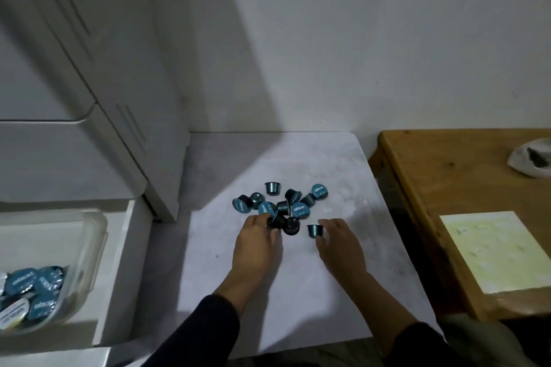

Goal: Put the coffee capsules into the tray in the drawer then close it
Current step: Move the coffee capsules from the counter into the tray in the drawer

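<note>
Several blue and black coffee capsules [281,205] lie in a loose pile on a white marble-look tabletop [298,292]. My left hand [256,243] rests at the pile's near left edge, its fingertips closing on a dark capsule [275,222]. My right hand [338,243] is beside a single upright blue capsule [314,230], fingers spread around it and touching its side. At the far left an open white drawer [119,277] holds a clear plastic tray [89,253] with several capsules [29,292] inside.
A white cabinet [89,128] stands behind the drawer, against the wall. To the right is a wooden table [432,188] with a pale sheet [489,250] and a crumpled white bag [530,159] on it.
</note>
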Motion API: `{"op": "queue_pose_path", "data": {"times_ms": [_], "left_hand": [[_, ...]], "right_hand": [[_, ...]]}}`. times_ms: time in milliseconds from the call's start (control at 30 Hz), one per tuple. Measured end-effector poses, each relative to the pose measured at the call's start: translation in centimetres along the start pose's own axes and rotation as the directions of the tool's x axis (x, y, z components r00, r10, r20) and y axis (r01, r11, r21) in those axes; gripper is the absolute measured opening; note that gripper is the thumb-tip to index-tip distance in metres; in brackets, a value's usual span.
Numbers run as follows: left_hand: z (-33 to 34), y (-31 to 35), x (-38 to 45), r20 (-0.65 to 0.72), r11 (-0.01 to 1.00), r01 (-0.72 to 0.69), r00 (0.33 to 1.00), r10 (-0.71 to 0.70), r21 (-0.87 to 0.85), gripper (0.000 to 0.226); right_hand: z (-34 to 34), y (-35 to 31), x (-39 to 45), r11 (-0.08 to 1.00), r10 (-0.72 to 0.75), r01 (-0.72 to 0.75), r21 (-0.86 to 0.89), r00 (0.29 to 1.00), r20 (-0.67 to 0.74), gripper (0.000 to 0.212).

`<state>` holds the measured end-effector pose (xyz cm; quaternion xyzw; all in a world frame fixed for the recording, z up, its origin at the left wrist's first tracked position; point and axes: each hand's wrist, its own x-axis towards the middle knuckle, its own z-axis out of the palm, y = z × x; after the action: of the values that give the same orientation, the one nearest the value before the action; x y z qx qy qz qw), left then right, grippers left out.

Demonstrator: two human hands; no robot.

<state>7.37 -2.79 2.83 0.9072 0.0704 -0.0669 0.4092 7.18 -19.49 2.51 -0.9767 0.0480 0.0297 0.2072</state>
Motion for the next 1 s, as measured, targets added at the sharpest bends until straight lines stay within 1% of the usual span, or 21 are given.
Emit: {"op": "queue_pose_path", "data": {"times_ms": [100,200,333,433,600,733,800,867,933,1000], "left_hand": [[1.3,-0.1,0.3,-0.045,0.998,0.029,0.999,-0.032,-0.052,0.034],[2.1,-0.1,0.6,-0.073,0.995,0.04,0.996,-0.046,-0.088,0.036],[2.6,0.2,0.7,-0.129,0.989,0.011,0.991,-0.031,-0.149,0.033],[2.9,0.2,0.9,-0.164,0.979,0.005,0.986,-0.039,-0.202,0.031],[3.1,0.1,0.7,-0.216,0.948,0.027,0.971,-0.1,-0.318,0.022],[3.1,-0.2,0.3,-0.235,0.947,0.025,0.966,-0.105,-0.32,0.021],[3.1,-0.2,0.1,-0.234,0.942,0.026,0.966,-0.11,-0.335,0.02],[3.1,-0.2,0.2,-0.233,0.932,0.043,0.963,-0.135,-0.361,0.018],[3.0,0.0,0.4,-0.216,0.906,0.085,0.958,-0.189,-0.415,0.013],[2.9,0.4,0.6,-0.191,0.877,0.143,0.948,-0.255,-0.459,0.01]], "right_hand": [[0.9,0.8,0.5,0.998,-0.026,0.027,0.061,1.0,-0.018,0.032],[1.5,1.1,0.9,0.993,-0.059,0.059,0.106,0.998,-0.006,0.03],[1.8,1.3,0.8,0.984,-0.084,0.087,0.155,0.996,-0.023,0.026],[2.0,1.5,0.6,0.977,-0.081,0.093,0.191,0.994,-0.067,0.025],[2.4,2.0,0.2,0.964,-0.073,0.097,0.246,0.992,-0.104,0.023],[2.3,2.2,-0.9,0.912,-0.087,0.132,0.389,0.988,-0.131,0.028],[2.3,2.1,-1.1,0.903,-0.064,0.111,0.415,0.99,-0.126,0.024],[2.3,1.9,-0.9,0.914,-0.025,0.074,0.399,0.992,-0.126,0.018],[2.1,1.7,-0.8,0.931,0.005,0.032,0.364,0.995,-0.1,0.015],[1.8,1.5,-0.8,0.93,0.043,-0.016,0.367,0.997,-0.065,0.015]]}}
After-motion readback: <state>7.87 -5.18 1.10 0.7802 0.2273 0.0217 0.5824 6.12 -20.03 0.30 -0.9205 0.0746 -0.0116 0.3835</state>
